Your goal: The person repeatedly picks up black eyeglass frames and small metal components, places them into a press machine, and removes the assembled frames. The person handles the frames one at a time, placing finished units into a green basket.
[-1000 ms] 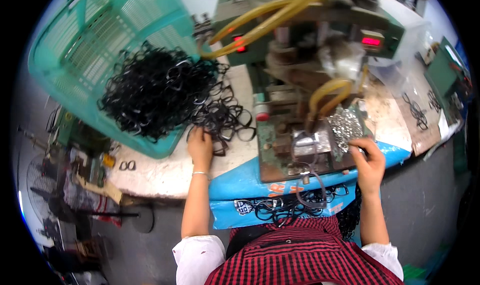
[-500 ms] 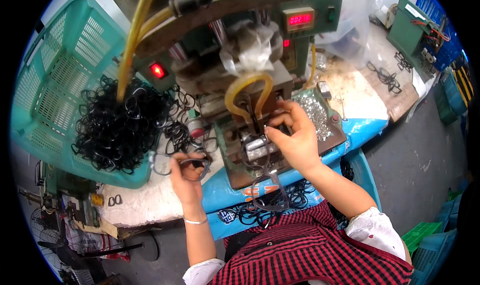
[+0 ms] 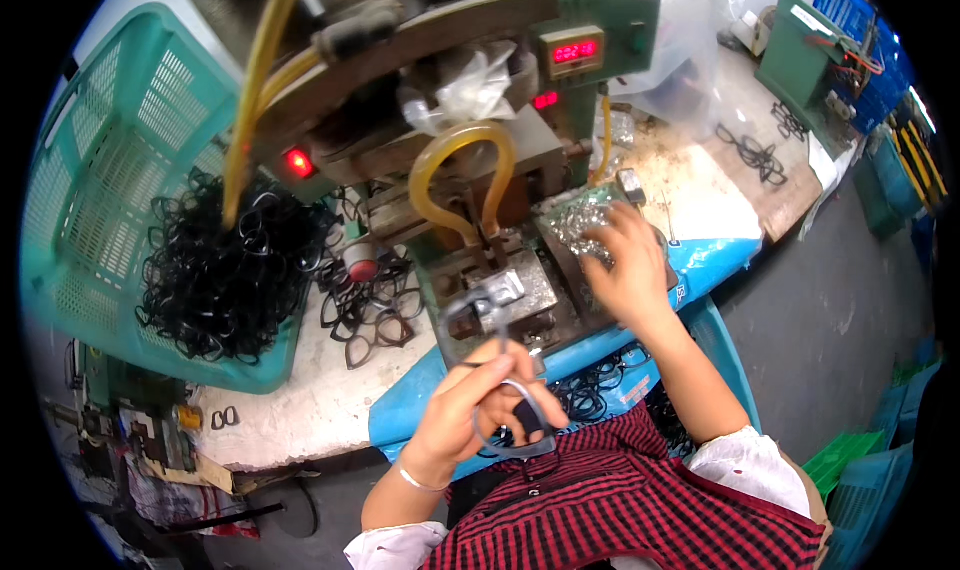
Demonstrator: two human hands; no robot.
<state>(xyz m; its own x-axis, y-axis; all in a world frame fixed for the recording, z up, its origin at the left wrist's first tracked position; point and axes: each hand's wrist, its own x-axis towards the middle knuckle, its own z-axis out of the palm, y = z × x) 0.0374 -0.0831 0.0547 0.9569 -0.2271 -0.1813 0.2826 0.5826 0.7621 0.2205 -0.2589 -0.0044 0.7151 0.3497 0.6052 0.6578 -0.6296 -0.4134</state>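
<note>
My left hand (image 3: 480, 410) is closed on a dark eyeglass frame (image 3: 520, 448) in front of the press (image 3: 590, 30). One rim hangs below the fingers, while the other end reaches up to the metal fixture (image 3: 500, 292) under the press head. Over a tray of small shiny metal parts (image 3: 580, 225), my right hand (image 3: 630, 265) has its fingers spread, the tips among or just above the parts. Slight blur hides whether a part touches them. A looped yellow tube (image 3: 455, 142) hangs above the fixture.
At left, a green basket (image 3: 60, 300) holds a heap of black frames (image 3: 235, 270). Loose frames (image 3: 375, 325) lie beside a red button (image 3: 362, 268). More frames (image 3: 590, 390) lie below the blue sheet (image 3: 410, 400). Another green machine (image 3: 795, 55) stands at far right.
My left hand has moved right from the loose frames to the frame at the fixture; the frame it held earlier has left it. My right hand went from the fixture to the metal parts.
</note>
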